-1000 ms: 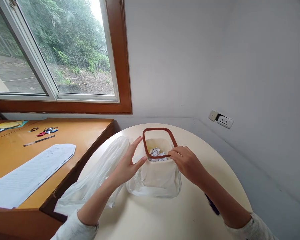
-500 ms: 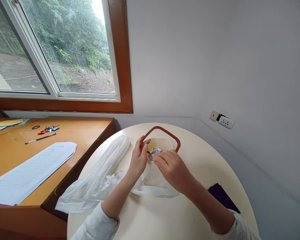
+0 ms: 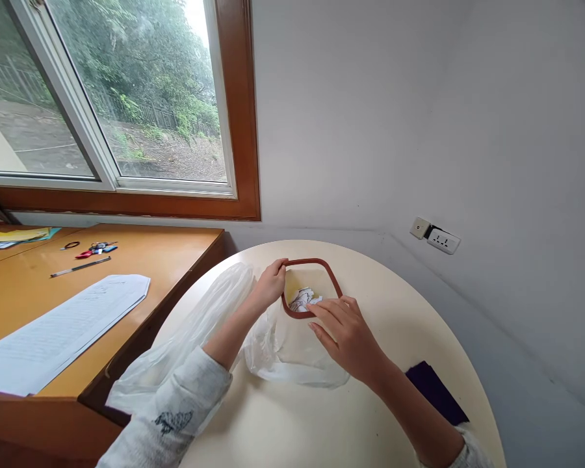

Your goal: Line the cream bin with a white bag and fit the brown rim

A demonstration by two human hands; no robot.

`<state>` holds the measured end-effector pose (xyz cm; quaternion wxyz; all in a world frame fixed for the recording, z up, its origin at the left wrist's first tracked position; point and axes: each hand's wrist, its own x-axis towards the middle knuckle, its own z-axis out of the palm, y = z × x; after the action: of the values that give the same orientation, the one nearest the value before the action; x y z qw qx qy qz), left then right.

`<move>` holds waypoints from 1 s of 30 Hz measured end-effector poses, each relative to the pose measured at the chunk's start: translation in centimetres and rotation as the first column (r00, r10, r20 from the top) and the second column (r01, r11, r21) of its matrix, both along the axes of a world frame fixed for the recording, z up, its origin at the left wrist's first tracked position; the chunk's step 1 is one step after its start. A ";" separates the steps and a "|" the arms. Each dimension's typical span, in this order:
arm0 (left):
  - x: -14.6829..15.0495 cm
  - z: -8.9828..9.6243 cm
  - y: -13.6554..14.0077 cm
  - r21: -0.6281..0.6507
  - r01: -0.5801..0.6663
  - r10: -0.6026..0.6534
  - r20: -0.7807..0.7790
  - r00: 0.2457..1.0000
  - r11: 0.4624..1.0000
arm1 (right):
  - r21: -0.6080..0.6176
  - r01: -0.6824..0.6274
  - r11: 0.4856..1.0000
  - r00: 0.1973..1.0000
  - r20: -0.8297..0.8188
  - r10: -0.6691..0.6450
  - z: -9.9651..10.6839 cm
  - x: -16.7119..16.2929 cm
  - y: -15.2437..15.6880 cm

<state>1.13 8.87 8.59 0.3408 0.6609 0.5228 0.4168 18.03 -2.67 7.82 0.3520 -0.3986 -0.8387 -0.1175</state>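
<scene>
A bin [image 3: 306, 348] with a squarish brown rim [image 3: 308, 262] stands on the round table, its lower body pale behind clear plastic. Crumpled paper [image 3: 302, 299] lies inside it. At the rim's far left corner my left hand [image 3: 272, 283] is closed on the rim. My right hand [image 3: 344, 330] is by the near right side of the rim, fingers stretched and thumb apart; whether the fingertips touch the rim is unclear. A thin white plastic bag [image 3: 209, 318] spreads left of the bin, and clear plastic bunches around its base.
The pale round table [image 3: 390, 416] holds a dark purple item [image 3: 436, 393] at right. On the wooden desk [image 3: 175, 250] at left are paper sheets [image 3: 73, 331], a pen [image 3: 80, 267] and keys [image 3: 97, 249]. A wall socket [image 3: 443, 240] is at right.
The rim's far side has dropped lower, showing more paper. My left hand has shifted to the far left corner and closed on it. My right hand's thumb has spread from its fingers.
</scene>
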 end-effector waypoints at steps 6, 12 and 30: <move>-0.4 -0.4 2.0 -0.097 0.102 -0.108 -0.065 0.992 0.990 | -0.181 0.053 0.982 0.970 -0.225 -0.094 -0.4 1.7 1.3; -0.3 -0.4 2.3 -0.133 0.186 -0.197 -0.069 0.978 0.973 | -0.459 -0.054 0.887 0.886 -0.432 -0.170 -1.0 2.5 3.2; 0.9 0.1 0.1 -0.101 0.125 -0.139 -0.139 0.980 0.987 | -0.460 -0.188 0.868 0.750 -0.637 -0.175 -2.8 1.7 5.2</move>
<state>2.08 8.96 8.73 0.3585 0.7065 0.5199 0.3193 19.77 2.49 4.98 0.5108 -0.4876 -0.6616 0.2522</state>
